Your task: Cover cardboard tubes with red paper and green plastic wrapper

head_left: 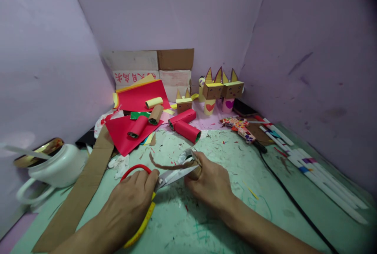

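My left hand point(129, 197) is closed around a pair of scissors point(171, 177) with one red and one yellow handle loop. Its blades are apart, reaching to a short brown cardboard tube point(194, 170) that my right hand point(213, 185) grips. From the tube's edge a thin brown strip point(167, 166) curls off to the left, passing above the blades. The tube's end facing away looks pale or silvery inside; my fingers cover much of the rest. Beyond my hands lie red paper-covered tubes point(185, 130) with green inside.
Red paper sheets point(141, 92) and a folded carton point(175, 59) stand at the back, near box-headed paper figures point(213, 91). A long cardboard strip point(79, 191) and white teapot point(63, 167) are left. On the right are a patterned glue gun point(240, 128), its black cord point(290, 197) and several markers point(318, 179).
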A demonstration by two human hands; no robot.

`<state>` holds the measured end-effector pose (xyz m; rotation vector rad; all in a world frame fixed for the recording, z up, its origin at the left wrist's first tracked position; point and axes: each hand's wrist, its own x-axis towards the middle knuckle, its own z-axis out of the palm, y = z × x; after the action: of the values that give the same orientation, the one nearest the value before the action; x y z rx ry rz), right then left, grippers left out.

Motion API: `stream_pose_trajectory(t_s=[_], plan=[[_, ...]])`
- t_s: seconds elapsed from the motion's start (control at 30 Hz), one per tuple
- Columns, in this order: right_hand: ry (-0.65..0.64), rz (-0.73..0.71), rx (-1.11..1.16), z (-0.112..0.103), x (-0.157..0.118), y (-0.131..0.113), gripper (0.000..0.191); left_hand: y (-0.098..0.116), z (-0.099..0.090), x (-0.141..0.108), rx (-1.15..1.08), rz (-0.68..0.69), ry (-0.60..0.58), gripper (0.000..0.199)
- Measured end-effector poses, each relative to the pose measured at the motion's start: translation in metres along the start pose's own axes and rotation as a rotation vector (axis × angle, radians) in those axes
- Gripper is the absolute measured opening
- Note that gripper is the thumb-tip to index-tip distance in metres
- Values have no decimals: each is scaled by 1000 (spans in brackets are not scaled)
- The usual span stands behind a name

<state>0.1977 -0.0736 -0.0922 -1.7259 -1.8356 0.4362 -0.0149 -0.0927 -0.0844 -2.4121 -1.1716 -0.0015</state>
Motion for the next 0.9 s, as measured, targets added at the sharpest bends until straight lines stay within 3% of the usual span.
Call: stream_pose_trajectory(t_s=[0.3, 0.47, 0.9], plan=[[-18, 50, -18, -1, 1, -5, 34, 5, -2, 5, 113, 3, 32, 36], [0, 47, -8, -1, 0, -3, 37, 7, -3, 6, 38, 33, 107, 36], [28, 38, -48, 2, 1, 0, 38, 6, 4, 2, -105, 44, 106, 33]])
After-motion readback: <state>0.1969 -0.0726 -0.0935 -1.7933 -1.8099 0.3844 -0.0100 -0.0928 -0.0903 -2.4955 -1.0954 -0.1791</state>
